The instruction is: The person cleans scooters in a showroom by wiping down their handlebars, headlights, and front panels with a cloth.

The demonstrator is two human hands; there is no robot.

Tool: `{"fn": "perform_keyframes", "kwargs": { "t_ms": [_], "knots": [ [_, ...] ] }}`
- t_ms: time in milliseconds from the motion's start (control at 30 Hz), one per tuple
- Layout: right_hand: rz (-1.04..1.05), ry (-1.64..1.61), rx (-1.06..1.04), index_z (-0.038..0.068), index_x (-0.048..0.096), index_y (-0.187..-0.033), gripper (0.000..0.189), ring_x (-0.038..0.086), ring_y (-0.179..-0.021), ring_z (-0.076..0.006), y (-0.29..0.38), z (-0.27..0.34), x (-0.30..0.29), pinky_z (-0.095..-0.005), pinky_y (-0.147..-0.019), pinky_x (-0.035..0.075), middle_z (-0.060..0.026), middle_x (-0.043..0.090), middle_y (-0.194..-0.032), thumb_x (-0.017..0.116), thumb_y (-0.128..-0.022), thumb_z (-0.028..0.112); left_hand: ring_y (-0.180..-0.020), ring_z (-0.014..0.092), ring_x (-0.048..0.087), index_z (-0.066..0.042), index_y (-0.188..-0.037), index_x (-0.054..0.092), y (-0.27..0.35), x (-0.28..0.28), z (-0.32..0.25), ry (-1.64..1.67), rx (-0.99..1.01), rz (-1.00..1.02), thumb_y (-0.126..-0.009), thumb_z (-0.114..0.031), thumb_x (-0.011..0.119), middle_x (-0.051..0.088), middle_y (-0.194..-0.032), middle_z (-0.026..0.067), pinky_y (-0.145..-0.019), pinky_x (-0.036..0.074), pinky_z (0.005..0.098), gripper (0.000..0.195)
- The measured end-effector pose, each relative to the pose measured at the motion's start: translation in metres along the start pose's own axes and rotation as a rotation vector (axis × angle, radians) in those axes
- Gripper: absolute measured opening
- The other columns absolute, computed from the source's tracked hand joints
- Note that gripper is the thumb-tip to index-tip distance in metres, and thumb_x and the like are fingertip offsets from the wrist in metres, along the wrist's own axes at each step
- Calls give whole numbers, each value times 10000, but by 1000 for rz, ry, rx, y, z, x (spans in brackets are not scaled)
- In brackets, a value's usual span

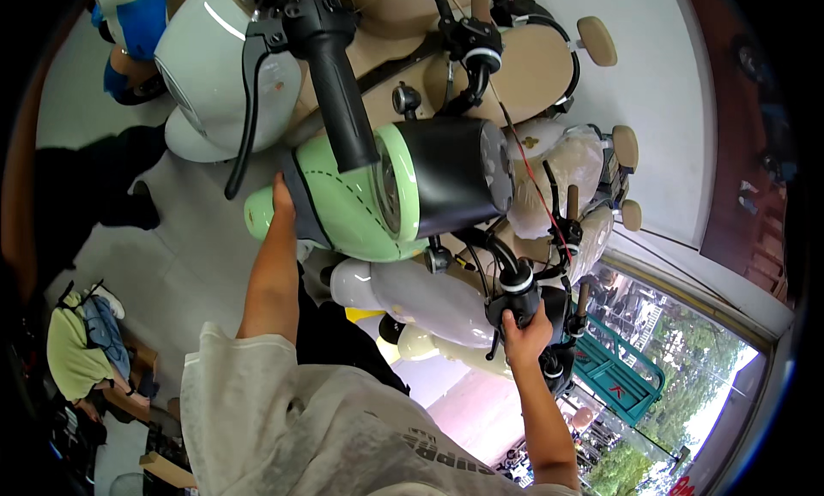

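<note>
A light green electric scooter (341,200) with a black headlight housing (450,174) stands close in front of me. My left hand (283,197) rests against the edge of its dark grey panel (308,203); its fingers are mostly hidden. My right hand (528,335) is wrapped around the end of a black handlebar (515,290), thumb on top, beside a brake lever (492,347). Nearer the camera, a large black handlebar grip (341,103) with its own brake lever (251,110) juts over the green body.
A white scooter front (225,77) and a tan seat (534,71) crowd the far side. Pale scooters (412,290) stand close behind the green one. A person in dark trousers (122,180) stands at left; another in a yellow-green top (74,348) bends near cardboard boxes (132,380).
</note>
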State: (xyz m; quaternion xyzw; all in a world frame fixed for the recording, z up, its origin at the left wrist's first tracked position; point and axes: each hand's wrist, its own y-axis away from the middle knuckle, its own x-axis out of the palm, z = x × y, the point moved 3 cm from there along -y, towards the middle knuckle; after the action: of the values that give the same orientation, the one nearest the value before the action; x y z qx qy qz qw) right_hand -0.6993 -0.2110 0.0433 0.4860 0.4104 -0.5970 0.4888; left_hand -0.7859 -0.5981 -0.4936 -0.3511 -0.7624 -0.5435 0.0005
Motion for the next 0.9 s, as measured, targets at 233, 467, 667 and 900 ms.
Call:
{"fn": "perform_keyframes", "kwargs": {
  "t_ms": [233,467,667,900],
  "knots": [
    [125,160,148,21,598,-929,510,622,-615,-400,2,4,-11,-465,-583,479,-148,612,-633,799,-737,447,-1270,300,541,-9,-1464,423,119,66,5,153,201,-197,-1055,-439,364,520,-1441,138,-1071,432,400,596],
    [131,80,136,32,578,-873,611,653,-684,-366,5,8,-28,-454,-623,505,-135,631,-690,747,-755,608,-1464,413,270,91,-1515,273,243,166,-1,-572,628,-568,-1048,-396,370,279,-1589,262,-1224,191,435,682],
    [200,25,-102,-4,572,-894,674,666,-729,-400,7,-10,-39,-477,-664,516,-201,659,-724,692,-797,652,-1495,423,200,38,-1550,236,290,188,14,-614,413,-653,-1002,-553,388,212,-1629,223,-1221,185,489,820],
    [252,-11,-116,-23,601,-979,706,690,-781,-411,9,-15,-38,-488,-713,536,-223,690,-774,682,-806,656,-1525,342,157,-50,-1599,104,276,155,51,-281,14,-515,-937,-725,302,75,-1679,126,-1240,153,469,966]
  ]
}}
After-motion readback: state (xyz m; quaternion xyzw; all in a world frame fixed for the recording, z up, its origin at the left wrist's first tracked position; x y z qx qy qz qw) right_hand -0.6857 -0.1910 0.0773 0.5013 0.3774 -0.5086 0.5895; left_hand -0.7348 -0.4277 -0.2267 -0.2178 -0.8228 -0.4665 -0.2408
